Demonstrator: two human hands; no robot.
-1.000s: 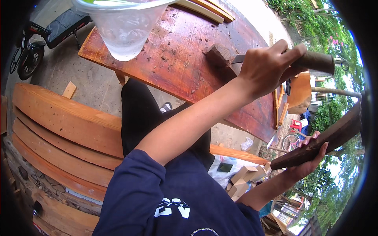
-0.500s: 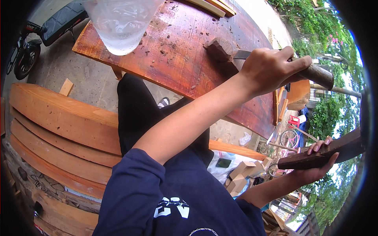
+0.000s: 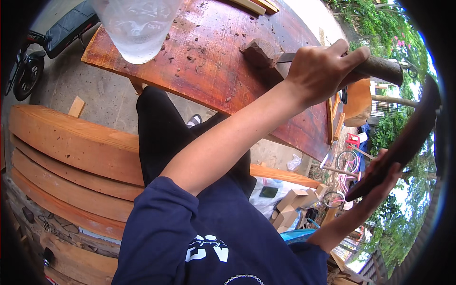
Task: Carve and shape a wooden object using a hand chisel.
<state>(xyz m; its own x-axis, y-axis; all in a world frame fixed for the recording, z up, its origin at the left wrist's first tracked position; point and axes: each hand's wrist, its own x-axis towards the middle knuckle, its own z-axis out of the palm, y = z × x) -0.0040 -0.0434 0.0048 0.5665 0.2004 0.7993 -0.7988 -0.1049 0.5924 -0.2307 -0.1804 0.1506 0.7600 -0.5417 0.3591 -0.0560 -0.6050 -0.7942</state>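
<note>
My left hand [image 3: 317, 71] is wrapped round the thick wooden handle of a chisel [image 3: 385, 70]. The chisel's metal blade points left, its tip against a rough brown block of wood [image 3: 260, 53] on the tabletop. Off to the right, away from the table, my right hand [image 3: 384, 175] grips a long dark wooden club [image 3: 403, 142] near its lower end. The club slants up and right, its far end close to the dark rim of the view. Part of my right fingers is hidden behind it.
Dark wood chips lie scattered over the reddish wooden table [image 3: 190, 80]. A clear plastic container [image 3: 137, 33] stands near its left corner. Wooden strips [image 3: 256, 5] lie at the far edge. On the left is a slatted wooden bench [image 3: 76, 137]; behind it stands a scooter [image 3: 28, 66].
The club has swung from nearly level to a steep upward slant, with my right hand turning with it. The chisel handle has tipped slightly upward; its tip stays at the block.
</note>
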